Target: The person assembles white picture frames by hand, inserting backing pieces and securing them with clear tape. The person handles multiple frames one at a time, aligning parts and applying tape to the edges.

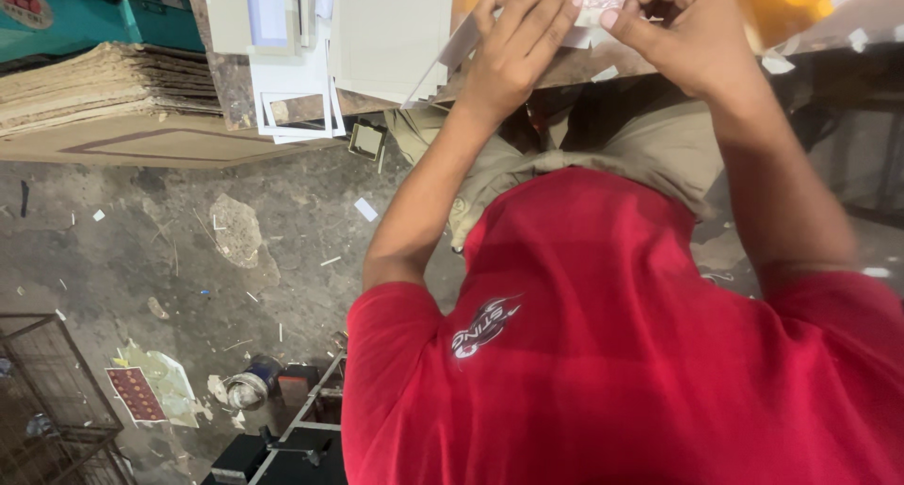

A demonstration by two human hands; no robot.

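Bare tabletop [565, 66] nearest the hands [513, 52], white card frames [297, 104] crowding its far side

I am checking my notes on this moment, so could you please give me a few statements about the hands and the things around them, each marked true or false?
1. Both hands, left hand and right hand, are on a pale sheet of card. True.
2. The person wears a blue shirt. False: the shirt is red.
3. A stack of brown cardboard sheets lies at the left. True.
4. The right hand holds scissors. False: no tool shows in it.
5. The floor is littered with paper scraps. True.
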